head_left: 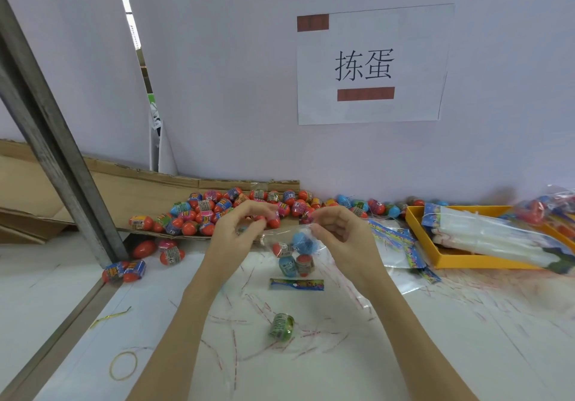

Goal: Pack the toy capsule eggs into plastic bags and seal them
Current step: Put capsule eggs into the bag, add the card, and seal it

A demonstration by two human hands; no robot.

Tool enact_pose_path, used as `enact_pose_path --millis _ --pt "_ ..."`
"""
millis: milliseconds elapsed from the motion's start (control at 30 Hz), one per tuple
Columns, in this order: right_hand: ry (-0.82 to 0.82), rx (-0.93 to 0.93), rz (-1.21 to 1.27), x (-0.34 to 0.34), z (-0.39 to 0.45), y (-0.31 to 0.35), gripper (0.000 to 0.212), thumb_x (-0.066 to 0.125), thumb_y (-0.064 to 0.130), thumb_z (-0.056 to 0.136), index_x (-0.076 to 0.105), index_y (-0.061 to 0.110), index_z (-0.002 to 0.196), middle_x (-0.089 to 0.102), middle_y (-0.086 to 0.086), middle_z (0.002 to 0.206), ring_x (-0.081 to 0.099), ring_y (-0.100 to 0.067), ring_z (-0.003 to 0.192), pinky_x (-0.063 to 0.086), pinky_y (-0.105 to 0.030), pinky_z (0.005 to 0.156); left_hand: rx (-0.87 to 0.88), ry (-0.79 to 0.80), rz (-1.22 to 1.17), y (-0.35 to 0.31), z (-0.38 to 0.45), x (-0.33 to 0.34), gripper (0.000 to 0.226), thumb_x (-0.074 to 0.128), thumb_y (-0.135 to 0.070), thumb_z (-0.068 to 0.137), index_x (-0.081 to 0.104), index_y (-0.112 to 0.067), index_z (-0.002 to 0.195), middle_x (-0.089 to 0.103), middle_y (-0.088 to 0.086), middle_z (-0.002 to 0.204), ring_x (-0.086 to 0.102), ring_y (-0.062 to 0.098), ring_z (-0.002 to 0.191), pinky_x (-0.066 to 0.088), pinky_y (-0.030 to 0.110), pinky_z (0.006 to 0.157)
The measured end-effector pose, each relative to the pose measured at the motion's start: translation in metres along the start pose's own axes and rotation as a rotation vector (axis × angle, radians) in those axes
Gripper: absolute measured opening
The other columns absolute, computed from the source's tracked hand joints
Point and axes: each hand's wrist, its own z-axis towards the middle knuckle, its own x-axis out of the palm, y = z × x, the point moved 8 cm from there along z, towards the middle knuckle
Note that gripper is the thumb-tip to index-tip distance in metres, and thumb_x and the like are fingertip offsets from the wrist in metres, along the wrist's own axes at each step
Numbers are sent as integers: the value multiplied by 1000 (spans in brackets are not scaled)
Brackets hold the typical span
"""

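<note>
Head view, frame centre: left hand [241,229] and right hand [337,228] pinch the egg-filled plastic bag [294,253] mouth; keep edges aligned before sealing.

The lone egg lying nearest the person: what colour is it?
Green egg, seen in the head view.

A clear plastic bag [292,245] hangs open-mouthed between the fingertips of both hands, its top edge pinched on either side. Inside it sit four capsule eggs [295,256], blue and red with printed wrappers, bunched just below the fingers. A green egg [281,326] lies loose well below them; a heap of eggs [217,211] lies just beyond.
</note>
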Motion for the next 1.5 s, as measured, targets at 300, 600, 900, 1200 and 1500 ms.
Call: enact_pose_path --millis 300,600,900,1200,1500 --pt "-45 41 153 3 -1 2 21 72 17 97 74 21 118 78 6 107 73 -10 103 58 -24 89 -179 -194 -60 9 -2 17 7 76 -32 94 80 -27 94 78 -10 87 75 10 84 63 29 74" --pt "-101 221 201 4 -3 -15 11 78 29 90 82 19 94 78 6 81 69 2 70 49 -10 55 -365 -254 -280 20 -4 16 15 73 -32 98 76 -17 101 78 -3 96 73 11 91 57 20 74" --pt "-255 306 371 3 -7 -22 13 77 28 93 82 16 89 79 -6 89 74 -21 89 59 -23 72 -444 -240 -421 20 -9 22 21 80 -35 86 84 -16 93 81 7 94 73 13 79 58 26 67" --pt "-278 317 399 10 -10 -21 20 76 31 93 79 12 94 77 -15 93 76 -34 92 63 -50 86 -504 -87 -477 24 -6 25 36 78 -42 82 83 -11 99 80 9 103 75 18 86 61 27 68" --pt "-178 269 275 2 -4 -13 18 78 35 90 82 18 85 78 -2 80 74 -12 77 58 -17 66 -470 -38 -354 26 -5 19 28 84 -38 75 84 -12 88 80 10 94 71 20 85 61 40 80"
